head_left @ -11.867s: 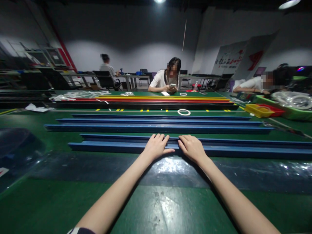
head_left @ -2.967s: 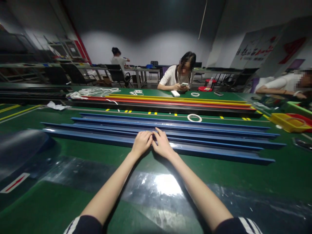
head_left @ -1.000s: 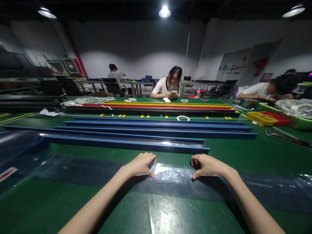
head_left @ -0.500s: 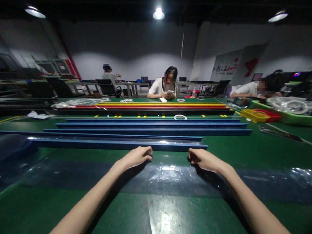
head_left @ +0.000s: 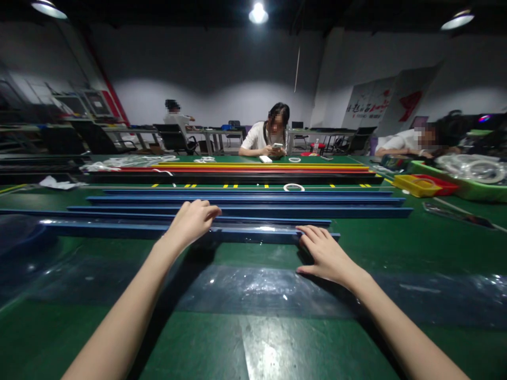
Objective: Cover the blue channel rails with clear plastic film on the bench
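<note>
Table edge: green table [head_left: 277, 348], glossy, lit by glare just under the wrists.
Film: clear plastic sheet [head_left: 245, 287] spread flat across the green top, below and behind both sets of fingers; heel of the right hand resting on its far edge.
Right hand [head_left: 327, 256]: palm down, fingers spread and relaxed, gripping nothing; fingertips laid on the right end of the nearest blue rail [head_left: 119, 230].
Left hand [head_left: 192, 221]: raised a little off the table, fingers loosely curled over the top of the same rail, left of the right hand and well apart from it; whether the fingers actually clasp the rail or only hover on it cannot be told.
Nearest rail: long, blue, running left to right, its right end just beyond the right fingertips, its left end passing out toward the left border; a shiny film on its upper face near the left fingers.
Beyond the fingers: more blue rails [head_left: 245, 201] lying parallel, stacked back in rows, reaching farther right than the nearest one.
Past those: white ring [head_left: 293, 187] on the table, straight ahead between the two hands.
Farther: black, red and yellow rails [head_left: 261, 170] across the table.
Far right of the right fingers: yellow tray [head_left: 412, 186], a green bin [head_left: 467, 190] holding coiled clear tubing.
Far side: a seated person [head_left: 265, 137] holding a phone; another person [head_left: 412, 141] bent over the table at right; a third person [head_left: 174, 117] seated at the back left.
</note>
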Demonstrator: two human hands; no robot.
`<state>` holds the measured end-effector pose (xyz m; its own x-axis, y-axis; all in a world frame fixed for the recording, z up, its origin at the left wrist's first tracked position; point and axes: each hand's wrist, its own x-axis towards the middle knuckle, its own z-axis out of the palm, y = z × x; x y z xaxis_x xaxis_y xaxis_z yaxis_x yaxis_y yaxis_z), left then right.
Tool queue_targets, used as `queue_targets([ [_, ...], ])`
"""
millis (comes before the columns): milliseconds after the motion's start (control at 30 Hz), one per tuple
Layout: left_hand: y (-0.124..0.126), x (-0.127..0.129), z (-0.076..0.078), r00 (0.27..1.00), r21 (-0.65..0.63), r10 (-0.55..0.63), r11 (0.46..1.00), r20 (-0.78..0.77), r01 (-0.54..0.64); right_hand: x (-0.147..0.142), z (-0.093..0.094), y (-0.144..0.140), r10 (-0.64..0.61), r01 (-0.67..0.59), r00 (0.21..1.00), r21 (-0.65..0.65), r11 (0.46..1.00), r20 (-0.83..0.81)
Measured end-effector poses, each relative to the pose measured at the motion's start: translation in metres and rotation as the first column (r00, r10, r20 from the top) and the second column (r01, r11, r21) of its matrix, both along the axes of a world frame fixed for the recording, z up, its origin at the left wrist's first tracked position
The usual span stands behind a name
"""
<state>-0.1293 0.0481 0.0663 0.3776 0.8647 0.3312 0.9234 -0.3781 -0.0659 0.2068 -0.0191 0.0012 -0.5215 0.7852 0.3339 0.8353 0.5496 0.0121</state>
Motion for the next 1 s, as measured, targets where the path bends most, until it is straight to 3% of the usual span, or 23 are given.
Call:
queue_targets([
  [200,-0.008,0.003,0.017,0.994,0.249,0.044,0.968,-0.099,-0.018,0.006,-0.01,0.009,-0.113,0.099,0.989,0.133,0.986,0.099],
  [433,-0.008,-0.005,0.021,0.997,0.373,-0.003,0.927,-0.072,0.03,0.017,-0.027,0.02,-0.196,0.177,0.973,0.151,0.972,0.12],
  [567,0.005,-0.022,0.005,0.996,0.376,0.018,0.927,-0.084,0.015,0.016,-0.034,0.023,-0.189,0.172,0.973,0.126,0.977,0.136],
  [800,0.03,-0.042,-0.055,0.99,0.275,0.138,0.954,-0.04,-0.122,0.007,-0.025,0.018,-0.204,0.189,0.969,0.113,0.975,0.139],
  [900,0.03,-0.041,-0.062,0.974,0.323,0.224,0.923,-0.01,-0.209,0.009,-0.024,0.018,-0.216,0.201,0.967,0.116,0.973,0.134],
  [1000,0.026,-0.027,-0.055,0.969,0.332,0.247,0.914,-0.002,-0.232,0.011,-0.024,0.018,-0.243,0.226,0.96,0.129,0.965,0.135],
])
